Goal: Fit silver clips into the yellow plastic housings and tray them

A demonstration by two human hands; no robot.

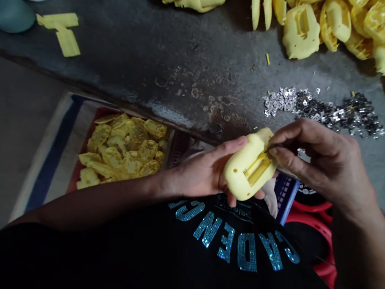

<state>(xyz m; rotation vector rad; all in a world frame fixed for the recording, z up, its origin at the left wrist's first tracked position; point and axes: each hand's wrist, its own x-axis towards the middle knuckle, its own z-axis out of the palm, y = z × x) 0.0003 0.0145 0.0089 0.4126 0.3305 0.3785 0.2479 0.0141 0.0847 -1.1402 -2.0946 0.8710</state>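
A yellow plastic shell [240, 177] with a rectangular opening lies in my left hand [206, 168], whose fingers wrap under and around it. My right hand [323, 161] is at the shell's upper right edge, thumb and forefinger pinched on a small dark piece at the opening; the piece is too small to make out. On the bench just beyond my right hand lies a long heap of small shiny metal pieces [328, 109].
Many yellow shells [301, 33] are piled along the back of the grey bench [137, 49]. Yellow strips [63, 31] lie at the left, near a green rounded object [8, 10]. Below the bench edge are a container of yellow parts [123, 148], a blue basket [288, 192] and red rims [314, 225].
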